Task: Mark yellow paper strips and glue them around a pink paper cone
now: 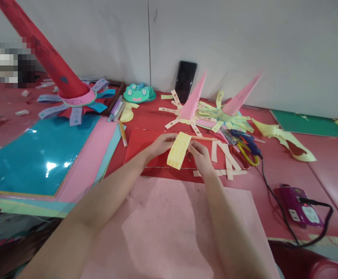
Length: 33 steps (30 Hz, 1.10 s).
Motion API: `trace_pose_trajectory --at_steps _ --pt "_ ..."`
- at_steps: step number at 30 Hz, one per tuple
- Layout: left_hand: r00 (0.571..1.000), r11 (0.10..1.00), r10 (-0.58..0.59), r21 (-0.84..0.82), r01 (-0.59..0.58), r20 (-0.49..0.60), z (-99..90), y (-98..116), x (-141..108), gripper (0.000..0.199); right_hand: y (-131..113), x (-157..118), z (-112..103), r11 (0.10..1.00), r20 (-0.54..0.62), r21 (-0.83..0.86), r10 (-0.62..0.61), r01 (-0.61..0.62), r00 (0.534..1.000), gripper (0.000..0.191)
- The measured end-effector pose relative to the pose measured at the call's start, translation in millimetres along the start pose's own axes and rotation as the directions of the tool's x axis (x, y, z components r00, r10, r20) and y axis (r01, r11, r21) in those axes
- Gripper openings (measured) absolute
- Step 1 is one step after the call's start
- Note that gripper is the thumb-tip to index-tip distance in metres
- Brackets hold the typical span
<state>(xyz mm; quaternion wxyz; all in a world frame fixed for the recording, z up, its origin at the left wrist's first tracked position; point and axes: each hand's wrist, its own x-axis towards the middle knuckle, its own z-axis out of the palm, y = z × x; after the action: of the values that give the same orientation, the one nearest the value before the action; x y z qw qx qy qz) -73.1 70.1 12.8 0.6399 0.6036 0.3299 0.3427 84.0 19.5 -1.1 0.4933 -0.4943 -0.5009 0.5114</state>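
A wide yellow paper band, curved and patterned with faint marks, is held between my two hands above the red board. My left hand closes on its left edge, with the fingertips partly hidden behind the paper. On the other edge, my right hand grips it with bent fingers. Just right of that hand lie several pale paper strips, some crossing each other. Beyond the hands, a pink paper cone stands on a base with star-marked strips fanning out. A second pink cone leans to its right.
A black phone leans on the wall. Right are a blue glue gun, yellow-handled scissors and a purple power socket with a cable. Left are a tall red cone, a blue sheet and a green frog cutout.
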Motion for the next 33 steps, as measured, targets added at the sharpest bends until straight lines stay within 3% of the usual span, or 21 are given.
trace_pose_trajectory --at_steps 6,17,26,33 --pt "0.994 0.991 -0.033 -0.128 0.046 0.101 1.6 0 -3 0.024 -2 -3 3 0.967 0.035 0.233 0.099 -0.104 0.995 0.025" --pt "0.974 0.951 -0.051 -0.287 0.115 0.222 -5.4 -11 0 0.039 -5 -7 2 0.942 0.156 0.274 0.154 -0.193 0.976 0.017" --pt "0.966 0.939 -0.037 -0.322 0.121 0.256 -6.1 -14 1 0.029 -3 -7 2 0.940 0.142 0.293 0.138 -0.175 0.980 0.015" --pt "0.952 0.930 -0.048 -0.334 0.153 0.302 -7.8 -7 -2 0.033 -5 -11 3 0.927 0.164 0.296 0.187 -0.229 0.969 0.011"
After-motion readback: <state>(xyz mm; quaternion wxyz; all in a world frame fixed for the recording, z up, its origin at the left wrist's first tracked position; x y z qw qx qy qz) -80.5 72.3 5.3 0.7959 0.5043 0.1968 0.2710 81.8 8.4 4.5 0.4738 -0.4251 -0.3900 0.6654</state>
